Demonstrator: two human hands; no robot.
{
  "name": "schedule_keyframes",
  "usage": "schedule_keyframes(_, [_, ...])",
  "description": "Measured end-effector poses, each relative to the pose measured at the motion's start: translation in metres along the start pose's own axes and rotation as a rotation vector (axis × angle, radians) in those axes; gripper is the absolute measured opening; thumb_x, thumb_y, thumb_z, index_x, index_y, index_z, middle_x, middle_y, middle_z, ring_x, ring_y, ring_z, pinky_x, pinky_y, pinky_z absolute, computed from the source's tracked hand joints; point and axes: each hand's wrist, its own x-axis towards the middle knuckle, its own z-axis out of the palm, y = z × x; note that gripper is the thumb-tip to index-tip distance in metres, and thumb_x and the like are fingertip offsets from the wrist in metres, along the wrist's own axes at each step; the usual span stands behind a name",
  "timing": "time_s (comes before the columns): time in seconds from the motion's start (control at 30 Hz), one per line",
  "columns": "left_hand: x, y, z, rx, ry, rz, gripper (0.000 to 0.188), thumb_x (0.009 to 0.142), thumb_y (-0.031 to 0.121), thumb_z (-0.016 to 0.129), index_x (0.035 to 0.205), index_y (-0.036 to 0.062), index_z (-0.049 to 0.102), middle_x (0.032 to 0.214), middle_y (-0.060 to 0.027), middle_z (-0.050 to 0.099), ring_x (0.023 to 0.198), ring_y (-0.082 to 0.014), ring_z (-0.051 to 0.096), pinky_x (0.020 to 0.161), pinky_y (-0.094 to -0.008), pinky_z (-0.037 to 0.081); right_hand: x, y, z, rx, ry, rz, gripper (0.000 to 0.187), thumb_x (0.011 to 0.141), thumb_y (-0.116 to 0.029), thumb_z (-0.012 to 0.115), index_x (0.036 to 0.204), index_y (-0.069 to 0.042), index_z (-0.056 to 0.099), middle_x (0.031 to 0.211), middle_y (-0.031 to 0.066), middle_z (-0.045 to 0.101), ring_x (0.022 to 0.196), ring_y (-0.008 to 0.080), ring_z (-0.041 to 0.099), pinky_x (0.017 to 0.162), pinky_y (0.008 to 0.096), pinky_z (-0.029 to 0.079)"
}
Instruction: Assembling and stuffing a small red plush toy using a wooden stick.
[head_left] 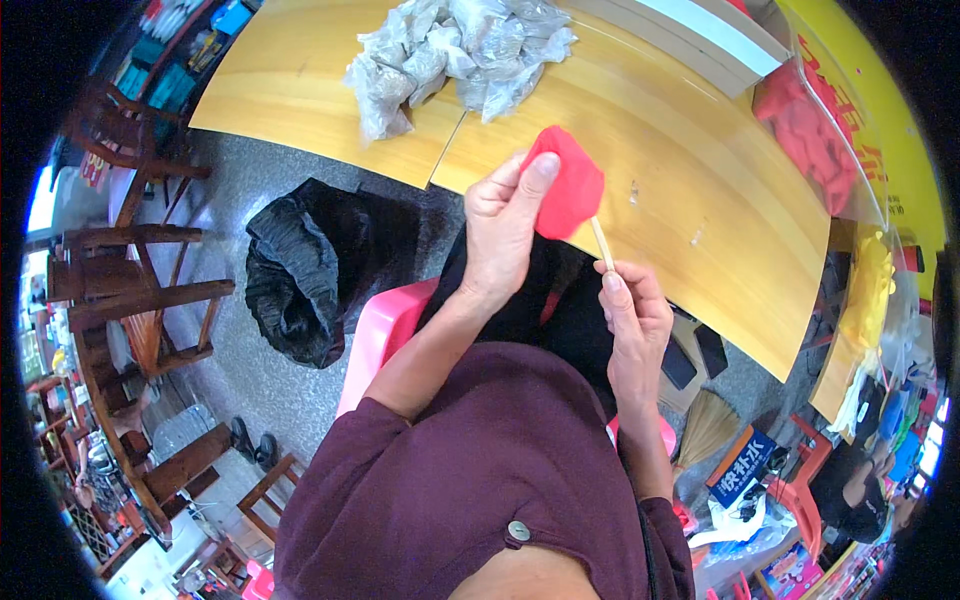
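Observation:
My left hand [505, 220] pinches a small red cloth piece [572, 190], thumb on its face, above the near edge of the wooden table [690, 240]. Lower and to the right, my right hand [637, 325] grips the lower end of a thin pale wooden stick [601, 240] between thumb and fingers. The stick slants up to the lower right edge of the red cloth piece; whether its tip goes inside or lies behind is hidden.
Several knotted clear plastic bags [460, 55] lie at the table's far side. A red cloth heap [805, 135] sits at the right end. A large black bag [300, 270] stands on the floor at left, near wooden chairs [150, 290]. I sit on a pink chair [385, 335]. A straw broom [705, 425] is at lower right.

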Motion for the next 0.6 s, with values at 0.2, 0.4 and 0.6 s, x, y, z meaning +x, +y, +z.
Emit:
schedule_keyframes(0.2, [-0.003,0.002,0.005,-0.046,-0.001,0.029,0.026,0.095,0.018,0.059,0.112,-0.0009,0.064,0.098,-0.0033,0.068,0.082,-0.0052,0.061,0.075,-0.0203,0.05,0.001,-0.007,0.005,0.281,-0.124,0.117,0.019,0.095,-0.019,0.058,0.104,-0.002,0.063,0.071,-0.0077,0.048,0.06,0.0016,0.038,0.055,0.0175,0.029])
schedule_keyframes(0.4, [0.0,0.01,0.009,-0.068,0.03,0.04,0.023,0.095,0.017,0.059,0.107,-0.0013,0.065,0.097,-0.0027,0.066,0.083,-0.005,0.06,0.075,-0.0209,0.049,-0.001,-0.003,-0.002,0.128,-0.085,0.045,0.018,0.095,-0.017,0.057,0.103,-0.002,0.063,0.069,-0.0091,0.045,0.059,0.0001,0.034,0.052,0.017,0.024])
schedule_keyframes(0.6, [-0.001,0.009,0.011,0.004,-0.003,-0.022,0.021,0.094,0.018,0.06,0.105,-0.0003,0.066,0.093,0.0004,0.063,0.08,-0.0032,0.057,0.071,-0.0189,0.046,0.0,-0.008,-0.004,0.212,-0.089,0.115,0.019,0.095,-0.017,0.057,0.104,-0.002,0.063,0.07,-0.0087,0.046,0.06,0.0007,0.035,0.054,0.0168,0.026])
